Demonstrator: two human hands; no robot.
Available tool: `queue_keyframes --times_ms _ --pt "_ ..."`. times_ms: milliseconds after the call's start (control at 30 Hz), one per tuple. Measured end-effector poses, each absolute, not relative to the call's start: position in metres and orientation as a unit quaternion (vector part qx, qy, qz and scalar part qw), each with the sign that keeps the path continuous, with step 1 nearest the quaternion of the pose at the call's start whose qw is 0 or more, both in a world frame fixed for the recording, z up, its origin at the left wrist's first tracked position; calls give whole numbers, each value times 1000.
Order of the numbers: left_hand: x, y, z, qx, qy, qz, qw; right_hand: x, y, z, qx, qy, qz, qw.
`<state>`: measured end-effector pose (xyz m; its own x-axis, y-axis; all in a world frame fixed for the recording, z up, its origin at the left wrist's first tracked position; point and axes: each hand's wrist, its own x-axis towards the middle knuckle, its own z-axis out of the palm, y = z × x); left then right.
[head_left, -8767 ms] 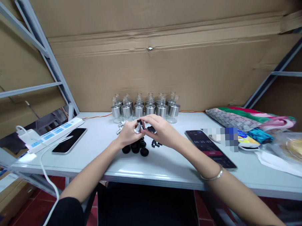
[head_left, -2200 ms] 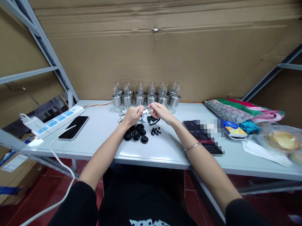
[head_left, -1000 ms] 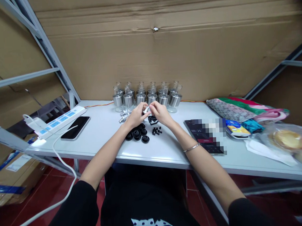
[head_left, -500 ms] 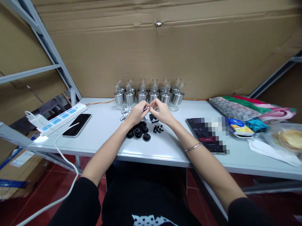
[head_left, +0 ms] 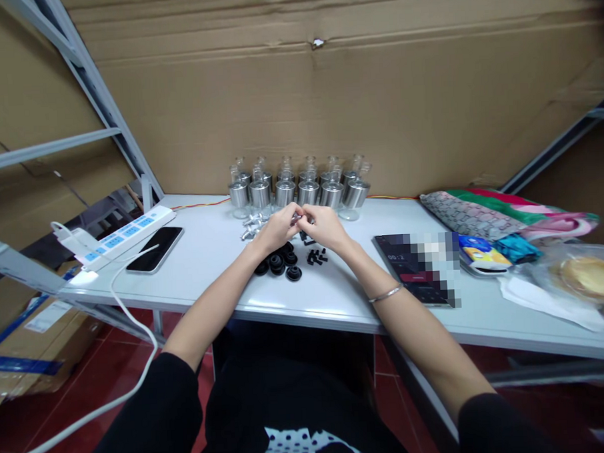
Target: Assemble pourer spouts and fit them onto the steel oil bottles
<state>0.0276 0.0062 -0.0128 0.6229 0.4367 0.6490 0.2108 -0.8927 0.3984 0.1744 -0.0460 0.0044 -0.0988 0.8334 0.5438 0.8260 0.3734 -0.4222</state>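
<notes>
Grip: left hand [head_left: 278, 229] and right hand [head_left: 326, 225] meet at the fingertips, pinching a small part [head_left: 297, 219] between them; the part is mostly hidden by the fingers. Behind the grip: two rows of glass bottles [head_left: 285, 190], upright, metal sleeves round their bodies, clear necks above; contents behind the metal cannot be made out. Just left of the grip: a loose pile of silver parts [head_left: 253, 226]. Nearer the body, left of the grip: black caps [head_left: 278, 259], clustered, partly behind the forearm. Nearer the body, below the right hand: small black pieces [head_left: 316, 256], scattered. Well right of the grip: a dark phone [head_left: 409, 275], then a clear plastic bag [head_left: 548, 264] holding a round yellow item [head_left: 587, 276]. Well left: a power strip [head_left: 127, 237] with a charger plugged in
</notes>
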Motion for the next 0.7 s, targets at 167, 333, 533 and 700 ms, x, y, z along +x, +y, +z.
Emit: queue_keyframes --times_ms 167,333,533,700 --pt "27 4 -10 888 201 387 143 175 -45 3 -548 -745 2 381" --pt "27 2 -9 886 210 388 141 176 -44 3 -537 -750 4 385" --pt "28 1 -9 884 211 388 151 176 -45 4 -539 -752 1 380" --pt "28 0 -10 881 193 404 152 175 -47 5 -541 -751 -1 379"
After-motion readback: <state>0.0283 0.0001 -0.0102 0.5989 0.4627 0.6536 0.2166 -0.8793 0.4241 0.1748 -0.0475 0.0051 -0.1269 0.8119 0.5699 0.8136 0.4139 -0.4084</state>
